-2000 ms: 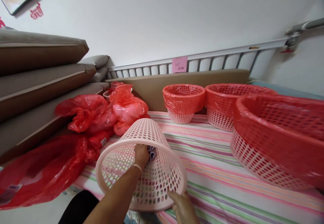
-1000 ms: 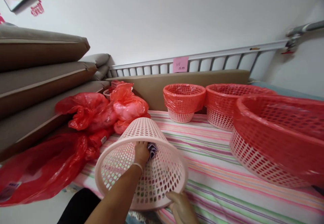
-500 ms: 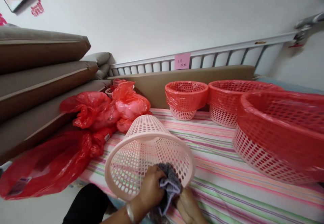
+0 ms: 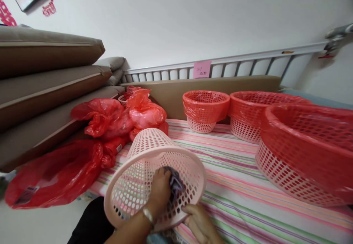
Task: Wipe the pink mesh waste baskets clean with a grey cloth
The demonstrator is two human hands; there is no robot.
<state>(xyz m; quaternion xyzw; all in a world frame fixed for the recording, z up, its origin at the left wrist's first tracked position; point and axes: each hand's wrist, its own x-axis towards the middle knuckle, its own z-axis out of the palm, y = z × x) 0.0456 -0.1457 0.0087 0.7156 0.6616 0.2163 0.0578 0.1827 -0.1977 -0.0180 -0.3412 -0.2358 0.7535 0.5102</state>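
A pale pink perforated plastic basket [image 4: 154,143] lies on its side, its round mouth facing me. Inside it, my left hand [image 4: 160,187], with a silver bracelet at the wrist, is closed on a crumpled dark grey cloth [image 4: 175,185] with a lilac edge. The cloth is against the right inner wall. My right hand [image 4: 197,220] grips the lower right of the rim, its thumb on the inside; the other fingers are partly hidden beneath.
Three pink baskets lined with red plastic bags, a small one [image 4: 205,106], a middle one [image 4: 245,113] and a large one [image 4: 298,155], stand on the striped sheet [image 4: 228,185]. Red bags [image 4: 60,174] lie left, beside stacked cushions [image 4: 49,86]. A radiator [image 4: 237,67] runs along the wall.
My left hand has carried the cloth from the rim deeper into the basket. My right hand now shows at the rim, apart from the cloth. The basket's mouth has shifted slightly left.
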